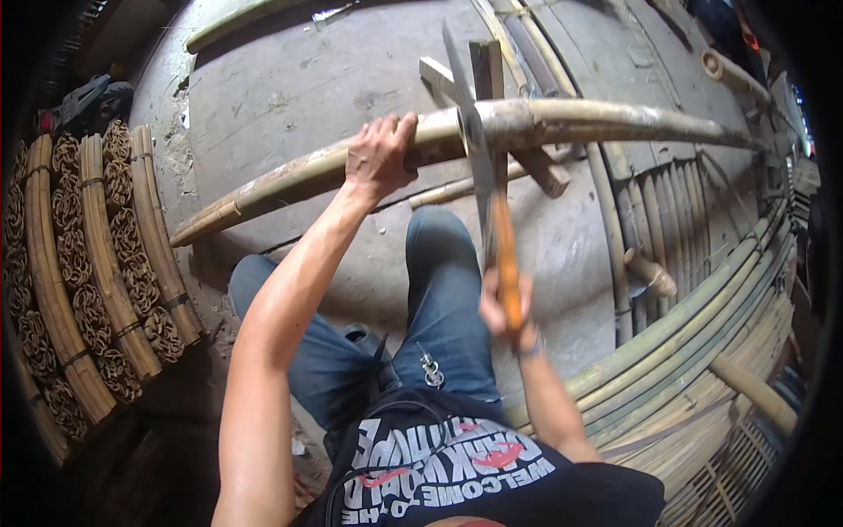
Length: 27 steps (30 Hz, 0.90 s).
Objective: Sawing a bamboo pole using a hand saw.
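A long bamboo pole [294,180] lies crosswise in front of me, its left end lower and closer. My left hand [379,156] is closed over the top of the pole, left of the saw. In my right hand [509,307] is a handsaw with an orange handle [506,250], somewhat blurred. Its long metal blade [475,140] crosses the pole just right of my left hand and points away from me. How deep the blade sits in the bamboo cannot be made out. Crossed wooden posts [486,70] stand under the pole, beside the blade.
Bundles of split bamboo and coiled strips [97,263] stand at the left. Long green bamboo poles [667,351] lie at the lower right, near a bamboo rack [663,220]. Another pole [255,22] rests on the concrete floor [263,101] at the back.
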### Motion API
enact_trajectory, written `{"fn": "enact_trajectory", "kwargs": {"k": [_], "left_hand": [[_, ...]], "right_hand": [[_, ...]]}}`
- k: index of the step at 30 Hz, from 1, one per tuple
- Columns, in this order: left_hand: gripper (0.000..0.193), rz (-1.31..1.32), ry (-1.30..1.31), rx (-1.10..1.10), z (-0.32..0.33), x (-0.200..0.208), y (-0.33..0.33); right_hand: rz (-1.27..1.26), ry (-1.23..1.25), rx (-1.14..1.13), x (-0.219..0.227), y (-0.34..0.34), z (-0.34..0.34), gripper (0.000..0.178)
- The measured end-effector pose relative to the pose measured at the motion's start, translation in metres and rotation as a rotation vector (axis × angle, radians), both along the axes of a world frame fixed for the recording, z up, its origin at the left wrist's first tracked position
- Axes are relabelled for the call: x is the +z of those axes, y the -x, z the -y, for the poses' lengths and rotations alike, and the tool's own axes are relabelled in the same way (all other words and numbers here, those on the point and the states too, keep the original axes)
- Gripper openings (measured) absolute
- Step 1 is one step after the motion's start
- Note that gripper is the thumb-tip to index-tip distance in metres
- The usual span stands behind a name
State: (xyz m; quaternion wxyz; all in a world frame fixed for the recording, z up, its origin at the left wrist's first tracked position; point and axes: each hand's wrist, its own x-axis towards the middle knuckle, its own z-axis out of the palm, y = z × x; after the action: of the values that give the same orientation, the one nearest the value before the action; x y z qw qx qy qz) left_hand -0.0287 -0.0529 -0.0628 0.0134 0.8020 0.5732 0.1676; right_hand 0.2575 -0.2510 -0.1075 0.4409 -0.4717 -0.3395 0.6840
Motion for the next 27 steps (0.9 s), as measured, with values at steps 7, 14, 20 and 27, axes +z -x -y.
{"fn": "enact_trajectory", "kwargs": {"k": [7, 14, 20, 27], "left_hand": [[0.081, -0.101, 0.031, -0.088, 0.045, -0.074, 0.017], [0.087, 0.043, -0.032, 0.061, -0.002, -0.006, 0.055], [0.084, -0.023, 0.065, 0.167, -0.045, 0.029, 0.078], [0.081, -0.156, 0.267, 0.187, -0.076, -0.003, 0.056]], "right_hand": [[0.532, -0.42, 0.254, 0.057, -0.026, 0.031, 0.013], [0.558, -0.313, 0.35, 0.05, -0.023, -0.004, 0.015], [0.669, -0.691, 0.547, 0.058, -0.074, 0.045, 0.021], [1.083, -0.747, 0.73, 0.085, -0.237, 0.197, 0.025]]}}
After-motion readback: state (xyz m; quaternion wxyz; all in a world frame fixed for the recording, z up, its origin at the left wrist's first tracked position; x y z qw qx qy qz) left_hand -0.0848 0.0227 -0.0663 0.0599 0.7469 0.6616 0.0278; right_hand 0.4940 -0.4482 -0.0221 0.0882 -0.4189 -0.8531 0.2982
